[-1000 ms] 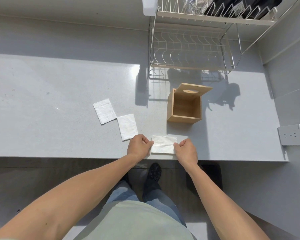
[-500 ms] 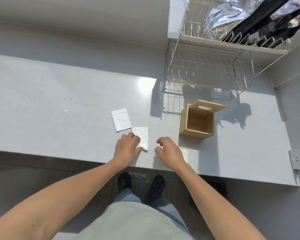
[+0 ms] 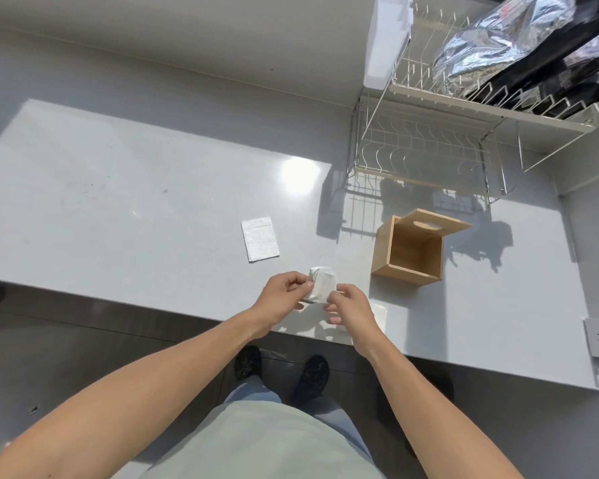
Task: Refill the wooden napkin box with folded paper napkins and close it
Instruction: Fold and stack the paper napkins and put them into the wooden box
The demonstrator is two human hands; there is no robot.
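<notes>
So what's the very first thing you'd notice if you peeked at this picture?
Probably the two hands, left hand and right hand, holding a white napkin up together near the front edge of the grey counter. Just to the right sits the wooden napkin box, open and looking empty. Another napkin lies flat to the left.

The counter (image 3: 118,188) lies bare across its whole left half. One flat napkin (image 3: 260,243) lies left of centre. The wooden box (image 3: 408,252) stands right of centre with its open side facing the person, unblocked. Just behind it the wire dish rack (image 3: 426,157) closes off the rear right.
</notes>
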